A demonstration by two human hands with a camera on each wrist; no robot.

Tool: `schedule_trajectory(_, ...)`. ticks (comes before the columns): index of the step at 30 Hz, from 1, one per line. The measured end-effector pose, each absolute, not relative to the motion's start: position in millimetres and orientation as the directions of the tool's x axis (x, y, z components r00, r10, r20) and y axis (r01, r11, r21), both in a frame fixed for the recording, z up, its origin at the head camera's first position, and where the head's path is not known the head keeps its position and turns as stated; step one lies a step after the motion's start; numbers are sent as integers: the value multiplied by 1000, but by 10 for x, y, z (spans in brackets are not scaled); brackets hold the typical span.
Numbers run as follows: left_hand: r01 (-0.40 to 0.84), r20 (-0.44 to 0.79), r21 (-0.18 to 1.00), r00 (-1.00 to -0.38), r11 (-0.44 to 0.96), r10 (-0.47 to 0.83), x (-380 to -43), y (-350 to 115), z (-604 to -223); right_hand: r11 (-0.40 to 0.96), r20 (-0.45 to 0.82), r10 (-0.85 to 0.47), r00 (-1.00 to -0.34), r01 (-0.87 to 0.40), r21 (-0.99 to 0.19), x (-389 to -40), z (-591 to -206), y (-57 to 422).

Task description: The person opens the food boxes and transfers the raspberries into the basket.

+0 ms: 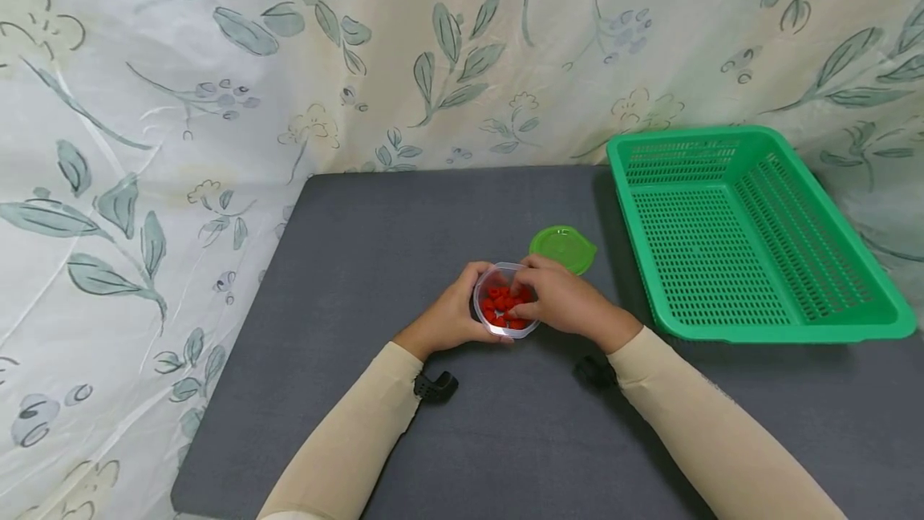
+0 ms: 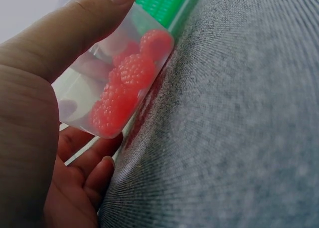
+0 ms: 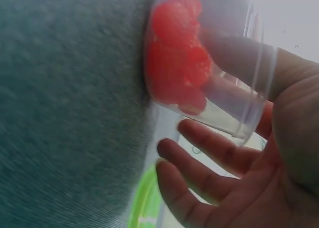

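Pale leaf-printed drapery (image 1: 462, 54) backs a dark-grey, fabric-textured tabletop (image 1: 346, 263); left hand (image 1: 455, 310) grips a round, clear plastic tub (image 1: 514, 333) of red raspberries (image 1: 498, 305); right hand (image 1: 566, 299) reaches inside, pinch unclear.

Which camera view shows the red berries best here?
The left wrist view: the red berries are large, their bumps crisp through the clear container. The right wrist view is close but hazier; the head view shows them small, from above, partly behind the right hand.
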State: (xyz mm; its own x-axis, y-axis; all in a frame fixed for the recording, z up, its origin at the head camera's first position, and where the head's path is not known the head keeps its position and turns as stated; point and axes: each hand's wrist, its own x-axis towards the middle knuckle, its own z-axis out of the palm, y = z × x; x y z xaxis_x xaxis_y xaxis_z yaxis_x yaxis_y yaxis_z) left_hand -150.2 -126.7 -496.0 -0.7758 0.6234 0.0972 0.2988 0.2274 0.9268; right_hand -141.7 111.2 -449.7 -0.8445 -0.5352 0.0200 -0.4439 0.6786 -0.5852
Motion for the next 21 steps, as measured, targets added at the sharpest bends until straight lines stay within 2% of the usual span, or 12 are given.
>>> schedule_trajectory(8,313,99,920,-768,236,633,-1537,-1273,-5029,695,1,-558,-830,-468,-545,-1444,-4436,1138)
schedule_trajectory(14,311,93,918,-771,246,630,-1533,-1274,-5016,667,75,-555,-829,-497,-555,-1426,-4437,1154)
schedule_trajectory(21,300,98,928,-769,221,631,-1536,-1288,-5024,600,167,-524,-835,-502,-624,-1420,-4394,1195)
